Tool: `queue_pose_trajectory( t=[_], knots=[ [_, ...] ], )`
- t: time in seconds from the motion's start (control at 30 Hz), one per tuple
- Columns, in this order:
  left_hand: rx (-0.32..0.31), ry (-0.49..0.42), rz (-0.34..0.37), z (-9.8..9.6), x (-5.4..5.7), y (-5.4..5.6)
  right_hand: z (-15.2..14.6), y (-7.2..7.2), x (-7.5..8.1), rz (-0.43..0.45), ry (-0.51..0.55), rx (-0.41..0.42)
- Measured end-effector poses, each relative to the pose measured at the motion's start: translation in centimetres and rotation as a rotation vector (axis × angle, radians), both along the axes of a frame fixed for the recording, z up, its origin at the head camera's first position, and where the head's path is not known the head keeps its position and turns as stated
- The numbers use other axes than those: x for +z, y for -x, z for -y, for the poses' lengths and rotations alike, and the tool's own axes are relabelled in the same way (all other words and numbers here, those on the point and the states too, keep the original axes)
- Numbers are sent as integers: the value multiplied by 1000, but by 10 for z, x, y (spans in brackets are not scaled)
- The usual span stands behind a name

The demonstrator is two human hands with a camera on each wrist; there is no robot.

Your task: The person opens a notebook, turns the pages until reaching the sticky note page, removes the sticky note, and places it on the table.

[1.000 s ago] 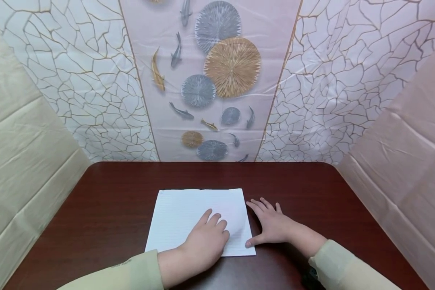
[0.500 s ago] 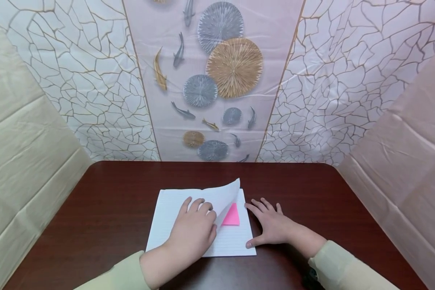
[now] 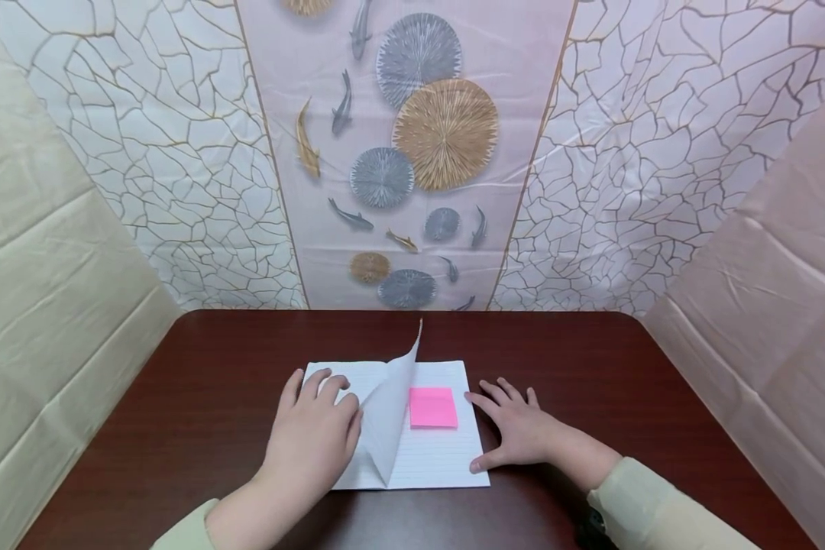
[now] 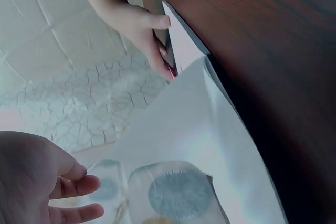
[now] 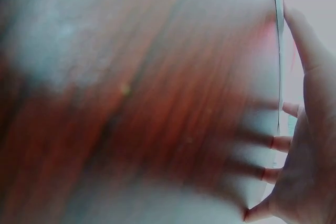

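An open lined notebook (image 3: 447, 458) lies on the dark brown table, one page (image 3: 388, 416) lifted and curved up from its middle. My left hand (image 3: 312, 431), over the left half, pinches the lifted page's edge between thumb and forefinger. In the left wrist view the left hand (image 4: 47, 182) is at the lower left, with the raised page (image 4: 173, 108) stretching away from it. A pink sticky note (image 3: 433, 408) lies on the right-hand page. My right hand (image 3: 519, 428) spreads its fingers at the notebook's right edge, thumb on the lower corner; the right wrist view shows this hand (image 5: 299, 156) too.
The dark brown table (image 3: 213, 382) surrounds the notebook. A patterned cloth (image 3: 399, 153) hangs behind it, with plain pale cloth walls (image 3: 62, 305) at both sides. Something dark (image 3: 591, 527) shows below the right sleeve.
My left hand has moved left, drawing the page up and over from the right side. The pink sticky note has come into full view. My right hand stays almost still.
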State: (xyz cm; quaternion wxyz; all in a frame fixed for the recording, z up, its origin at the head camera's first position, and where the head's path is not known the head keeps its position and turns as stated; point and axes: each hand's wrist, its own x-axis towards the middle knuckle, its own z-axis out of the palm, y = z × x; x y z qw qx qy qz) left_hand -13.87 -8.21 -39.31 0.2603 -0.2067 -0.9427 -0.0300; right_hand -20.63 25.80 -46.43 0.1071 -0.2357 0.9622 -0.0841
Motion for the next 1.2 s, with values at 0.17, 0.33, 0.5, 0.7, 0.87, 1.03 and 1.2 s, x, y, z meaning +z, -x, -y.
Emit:
queue_pose_trajectory(
  t=[0.17,0.33,0.5,0.7,0.87,1.03,1.2],
  knots=[
    [14,-32,-53,16,-3,-6,0,0,3,6,-1,-3],
    [51,-69,-23,31,-7,-11,0,0,2,11,-3,-6],
    [83,-84,7,41,-12,-17,0,-1,1,7,1,-7],
    [117,-89,32,48,-19,-26,1,-2,2,11,2,-12],
    [146,-41,100,55,-24,-31,1,-3,3,11,8,-12],
    [173,13,190,60,-29,-34,1,-3,3,8,12,-10],
    [191,45,272,64,-34,-35,1,-3,2,3,8,-10]
  ],
)
